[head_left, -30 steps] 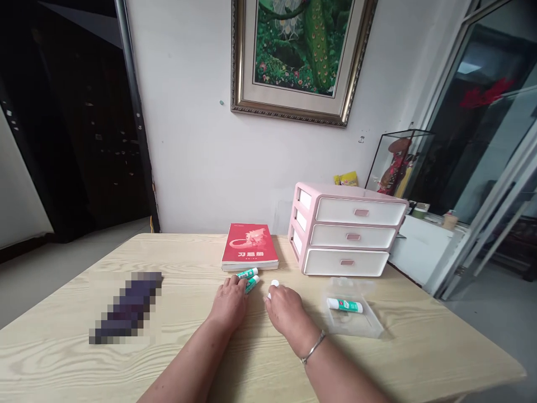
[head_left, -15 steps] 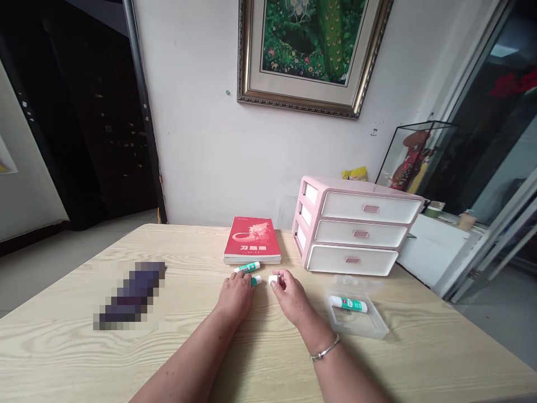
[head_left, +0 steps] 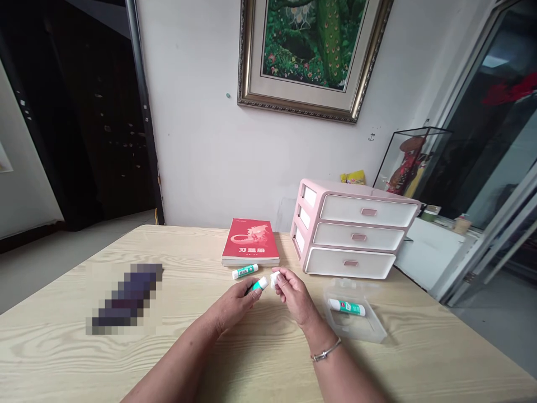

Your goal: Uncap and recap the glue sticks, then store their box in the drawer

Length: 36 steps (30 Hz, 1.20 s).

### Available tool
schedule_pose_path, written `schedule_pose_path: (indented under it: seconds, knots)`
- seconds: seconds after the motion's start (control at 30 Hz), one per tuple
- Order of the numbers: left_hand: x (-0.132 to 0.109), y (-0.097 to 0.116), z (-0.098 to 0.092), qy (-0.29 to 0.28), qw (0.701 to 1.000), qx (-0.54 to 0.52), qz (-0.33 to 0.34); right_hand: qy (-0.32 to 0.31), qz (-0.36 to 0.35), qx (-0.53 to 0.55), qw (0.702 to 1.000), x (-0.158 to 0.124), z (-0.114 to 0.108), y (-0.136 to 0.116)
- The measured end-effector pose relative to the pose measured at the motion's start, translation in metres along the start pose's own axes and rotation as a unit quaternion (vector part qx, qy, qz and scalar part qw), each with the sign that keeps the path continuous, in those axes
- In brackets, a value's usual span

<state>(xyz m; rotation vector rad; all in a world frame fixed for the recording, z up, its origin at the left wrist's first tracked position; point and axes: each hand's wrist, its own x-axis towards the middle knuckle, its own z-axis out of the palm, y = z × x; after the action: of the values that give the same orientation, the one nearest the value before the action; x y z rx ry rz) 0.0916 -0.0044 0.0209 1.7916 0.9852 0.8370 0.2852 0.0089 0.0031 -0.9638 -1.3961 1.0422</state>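
Observation:
My left hand [head_left: 237, 305] is closed around a green-and-white glue stick [head_left: 260, 284], its white end pointing right. A white cap [head_left: 274, 279] is pinched between the thumb and fingers of my right hand [head_left: 295, 296]. A small gap separates the cap from the glue stick's end. Just beyond my left hand, a second glue stick [head_left: 245, 271] lies on the table in front of the red book [head_left: 250, 240]. To the right of my right hand, a third glue stick [head_left: 346, 307] lies in an open clear plastic box [head_left: 373, 332].
A pink-and-white drawer unit [head_left: 356, 235] stands at the back right of the wooden table [head_left: 146, 364]. On the left lies a dark, pixelated object [head_left: 126, 296]. Behind the table, a framed picture [head_left: 310, 50] hangs on the wall.
My left hand has turned and lifted the glue stick, so more of it shows. My right hand still holds the cap, now tilted towards the stick's end.

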Motion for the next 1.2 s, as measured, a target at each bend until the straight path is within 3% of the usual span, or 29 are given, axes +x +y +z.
schedule_pose_path:
  seconds: [0.4,0.8,1.0,1.1,1.2]
  knots:
    - [-0.003,0.003,-0.002,-0.033,0.999,0.029,-0.003,-0.049,-0.094,-0.093,0.990,-0.006,-0.001,0.000]
    - [-0.006,0.006,-0.005,-0.055,0.998,0.019,-0.016,-0.069,-0.097,-0.127,0.985,-0.007,0.000,0.000]
    - [-0.003,0.005,-0.002,-0.047,0.995,0.077,0.031,-0.032,-0.080,-0.207,0.975,-0.008,0.003,-0.001]
    - [-0.003,0.004,-0.002,-0.052,0.996,0.075,0.021,-0.020,-0.101,-0.272,0.957,-0.010,0.002,-0.004]
    - [-0.004,0.002,-0.004,-0.058,0.997,0.047,0.003,-0.044,-0.106,-0.248,0.962,-0.013,0.001,-0.008]
